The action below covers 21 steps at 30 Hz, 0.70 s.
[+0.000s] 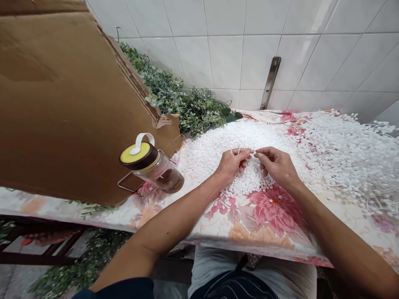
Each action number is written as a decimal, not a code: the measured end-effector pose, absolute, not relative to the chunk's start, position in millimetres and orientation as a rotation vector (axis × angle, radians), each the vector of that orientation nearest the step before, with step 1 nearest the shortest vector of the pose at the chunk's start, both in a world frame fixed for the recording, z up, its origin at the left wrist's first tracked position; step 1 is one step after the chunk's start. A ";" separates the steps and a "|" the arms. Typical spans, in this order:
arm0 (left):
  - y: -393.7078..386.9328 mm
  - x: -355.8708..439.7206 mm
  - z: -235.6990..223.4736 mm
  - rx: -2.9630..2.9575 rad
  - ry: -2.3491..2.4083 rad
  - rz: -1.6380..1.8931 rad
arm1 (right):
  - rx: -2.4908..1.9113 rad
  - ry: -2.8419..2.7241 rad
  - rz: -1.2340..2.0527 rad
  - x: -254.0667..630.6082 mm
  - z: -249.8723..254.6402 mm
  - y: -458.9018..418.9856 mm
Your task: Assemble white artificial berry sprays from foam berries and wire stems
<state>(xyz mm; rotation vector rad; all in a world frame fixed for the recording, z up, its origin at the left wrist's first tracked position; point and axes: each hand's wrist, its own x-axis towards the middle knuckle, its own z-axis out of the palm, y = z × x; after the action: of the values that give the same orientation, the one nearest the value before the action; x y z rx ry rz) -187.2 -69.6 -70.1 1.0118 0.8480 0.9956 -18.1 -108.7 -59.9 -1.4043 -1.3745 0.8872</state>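
My left hand point(232, 163) is closed over the bead pile, its thumb and fingers pinching a thin white stem point(239, 150) that loops over the fingers. My right hand point(277, 164) is closed in a pinch just beside it, fingertips almost touching the left ones. Between the right fingertips is a tiny white piece, which looks like a bead; the fingers mostly cover it. Beneath both hands spreads a heap of small white beads point(205, 153) on the flowered tablecloth point(271, 211).
White berry sprays point(349, 153) are piled at the right. To the left stand a lidded bottle point(152, 166) in a wire holder and a large cardboard box point(71, 108). Green artificial foliage point(193, 104) lies behind, against the tiled wall point(224, 62). A metal bracket point(271, 83) is fixed there.
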 end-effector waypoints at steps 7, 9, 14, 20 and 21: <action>-70.9 -187.3 -73.3 1.069 0.808 0.985 | -1.327 -1.335 1.064 -19.8 -65.1 -107.8; -71.8 -186.9 -73.0 1.075 0.801 0.984 | -1.309 -1.306 1.112 -19.9 -67.0 -106.8; -74.9 -185.6 -70.3 1.082 0.804 0.970 | -1.250 -1.253 1.192 -18.8 -69.6 -105.1; -75.8 -185.1 -69.9 1.048 0.813 0.969 | -1.247 -1.204 1.205 -19.7 -69.6 -105.1; -75.8 -185.1 -69.9 1.048 0.809 0.968 | -1.244 -1.199 1.206 -20.2 -69.3 -105.3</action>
<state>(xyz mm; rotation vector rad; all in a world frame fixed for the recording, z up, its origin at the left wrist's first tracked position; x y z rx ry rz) -185.1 -75.8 -69.9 1.0478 0.8085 0.9678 -20.2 -105.3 -69.3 -1.2438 -1.1991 1.2062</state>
